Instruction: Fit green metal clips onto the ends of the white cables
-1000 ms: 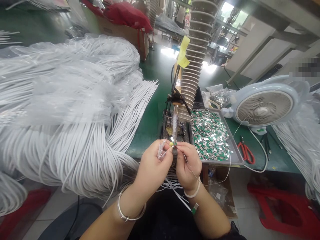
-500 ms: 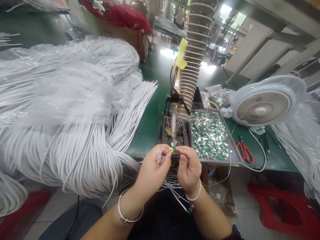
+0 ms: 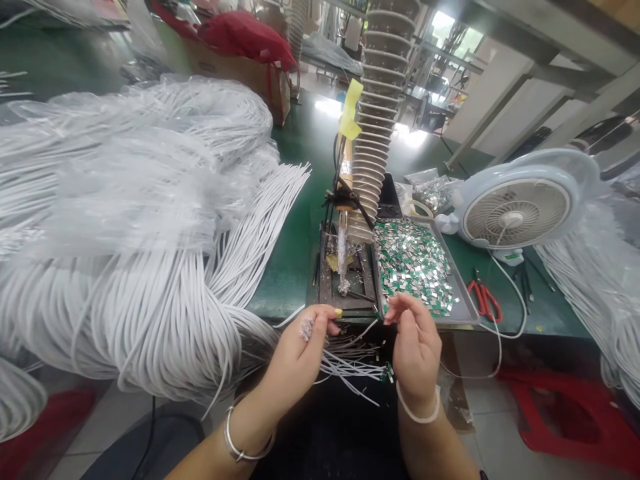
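Note:
My left hand (image 3: 295,353) is shut on a small translucent connector strip (image 3: 306,327), and a yellow tip shows on one of its fingers. My right hand (image 3: 415,347) hangs a little to the right, above the edge of the table, its thumb and fingertips slightly apart. Nothing shows in it. Just below both hands lies a loose bunch of short white wires (image 3: 353,365) with small green ends. A soldering iron (image 3: 343,250) stands upright in a holder on a dark metal tray (image 3: 340,293), just beyond my hands.
A metal tray (image 3: 463,300) of small green-and-silver pieces lies to the right, near red-handled scissors (image 3: 484,300) and a white fan (image 3: 515,213). Huge white cable coils (image 3: 125,267) fill the left. A ribbed white hose (image 3: 377,120) rises behind the iron.
My hands have drawn apart, the right moving rightward and the left down and left. They no longer meet at the small green-and-yellow spot, and the thin wire no longer shows in my right hand.

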The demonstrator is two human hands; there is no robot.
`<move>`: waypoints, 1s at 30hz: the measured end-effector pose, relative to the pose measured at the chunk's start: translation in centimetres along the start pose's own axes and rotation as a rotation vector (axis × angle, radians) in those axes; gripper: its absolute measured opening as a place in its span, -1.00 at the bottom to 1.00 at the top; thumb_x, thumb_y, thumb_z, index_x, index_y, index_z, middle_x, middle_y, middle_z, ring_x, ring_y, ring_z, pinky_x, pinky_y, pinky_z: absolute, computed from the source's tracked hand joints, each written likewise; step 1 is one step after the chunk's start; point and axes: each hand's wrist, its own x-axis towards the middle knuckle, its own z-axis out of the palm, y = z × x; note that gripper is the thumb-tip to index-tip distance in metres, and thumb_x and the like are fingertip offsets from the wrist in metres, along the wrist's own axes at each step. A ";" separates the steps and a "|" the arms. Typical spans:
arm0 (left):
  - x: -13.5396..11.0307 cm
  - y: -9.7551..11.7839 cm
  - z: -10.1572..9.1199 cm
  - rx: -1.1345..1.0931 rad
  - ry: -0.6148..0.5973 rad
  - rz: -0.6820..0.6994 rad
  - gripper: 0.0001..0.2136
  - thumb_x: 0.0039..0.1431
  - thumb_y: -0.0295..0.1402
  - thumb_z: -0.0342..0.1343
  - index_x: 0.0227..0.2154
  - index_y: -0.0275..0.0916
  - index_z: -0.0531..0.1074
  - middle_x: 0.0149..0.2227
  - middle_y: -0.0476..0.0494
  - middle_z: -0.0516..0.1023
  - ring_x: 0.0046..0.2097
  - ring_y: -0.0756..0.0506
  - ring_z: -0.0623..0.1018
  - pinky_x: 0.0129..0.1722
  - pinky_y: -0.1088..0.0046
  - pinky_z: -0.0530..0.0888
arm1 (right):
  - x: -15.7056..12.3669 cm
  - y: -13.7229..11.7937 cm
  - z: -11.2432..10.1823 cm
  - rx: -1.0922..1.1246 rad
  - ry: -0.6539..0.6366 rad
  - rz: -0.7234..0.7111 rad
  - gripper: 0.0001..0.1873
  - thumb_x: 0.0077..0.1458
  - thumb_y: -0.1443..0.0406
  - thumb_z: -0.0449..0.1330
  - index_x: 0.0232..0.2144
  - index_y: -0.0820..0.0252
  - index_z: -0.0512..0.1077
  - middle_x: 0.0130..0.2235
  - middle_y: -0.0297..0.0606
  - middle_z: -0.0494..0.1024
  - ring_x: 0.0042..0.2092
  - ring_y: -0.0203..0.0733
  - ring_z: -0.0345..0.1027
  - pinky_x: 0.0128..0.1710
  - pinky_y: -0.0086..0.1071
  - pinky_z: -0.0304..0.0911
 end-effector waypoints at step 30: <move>0.9 -2.3 0.3 -0.565 -0.103 -0.153 -0.81 0.00 -0.31 0.24 -0.31 -0.22 0.44 -0.45 -0.04 0.50 -0.35 -0.02 0.47 -0.22 0.42 0.36 | 7.1 3.7 -4.4 -0.726 -0.387 -0.257 -0.74 0.14 0.41 -0.10 -0.25 0.24 0.37 -0.32 -0.14 0.41 -0.26 -0.12 0.32 -0.26 -0.25 0.24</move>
